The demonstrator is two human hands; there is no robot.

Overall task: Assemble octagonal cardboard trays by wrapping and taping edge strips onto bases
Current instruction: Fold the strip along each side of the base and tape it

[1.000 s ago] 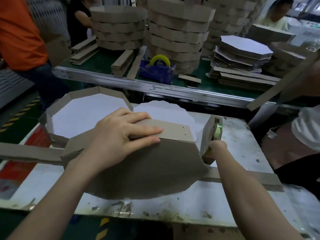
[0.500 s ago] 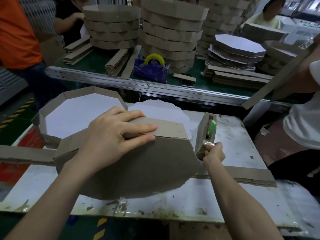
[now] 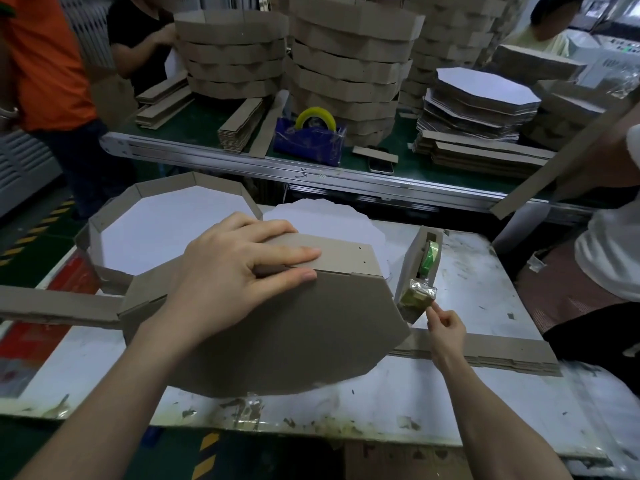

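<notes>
Scuffed white desk (image 3: pixel 485 299): left grip (image 3: pixel 239 271) presses flat-fingered on the edge strip (image 3: pixel 343 258) along the tilted base (image 3: pixel 294 334); right grip (image 3: pixel 446 329) pinches the tape end (image 3: pixel 417 296) just beside it.

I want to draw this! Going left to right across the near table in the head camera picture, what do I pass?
Cardboard strip → left hand pressing the tray → tape dispenser → white sleeve beside the table.
</notes>
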